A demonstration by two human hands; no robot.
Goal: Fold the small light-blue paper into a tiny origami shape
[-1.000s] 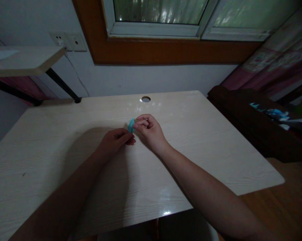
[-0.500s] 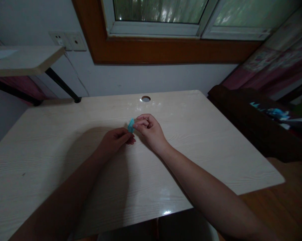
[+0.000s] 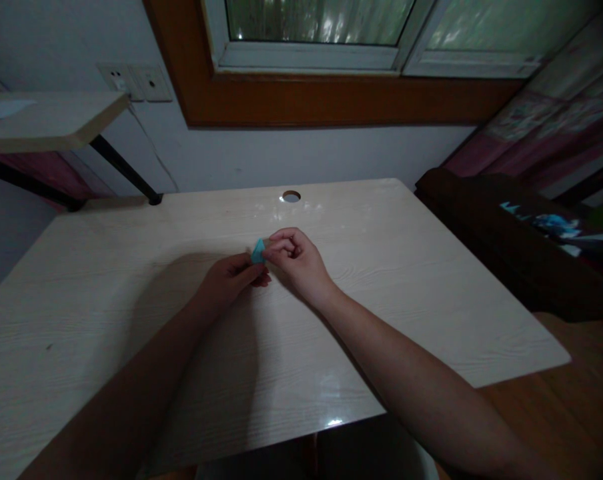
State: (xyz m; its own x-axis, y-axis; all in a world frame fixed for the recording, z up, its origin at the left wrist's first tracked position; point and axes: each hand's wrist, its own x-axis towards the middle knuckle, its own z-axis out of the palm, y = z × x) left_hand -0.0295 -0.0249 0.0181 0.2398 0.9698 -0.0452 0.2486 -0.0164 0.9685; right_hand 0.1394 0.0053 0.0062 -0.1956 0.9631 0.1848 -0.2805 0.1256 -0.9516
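A small piece of folded turquoise paper (image 3: 258, 251) is held between my two hands above the middle of the desk. My left hand (image 3: 235, 273) pinches its lower edge between thumb and fingers. From the right, my right hand (image 3: 292, 253) grips its side with thumb and index finger, the other fingers curled. The paper's top shows as a pointed, triangular shape. Its lower part is hidden by my left fingers.
The pale wood-grain desk (image 3: 406, 267) has a round cable hole (image 3: 291, 197) near its back edge. A raised shelf (image 3: 56, 123) on black legs stands at the left. Dark wooden furniture (image 3: 474, 227) with bluish items (image 3: 556, 225) on it is at the right.
The paper has tilted and shifted slightly left, now showing a broader triangular face. My right fingertips have moved a little left with it; my left hand is almost still.
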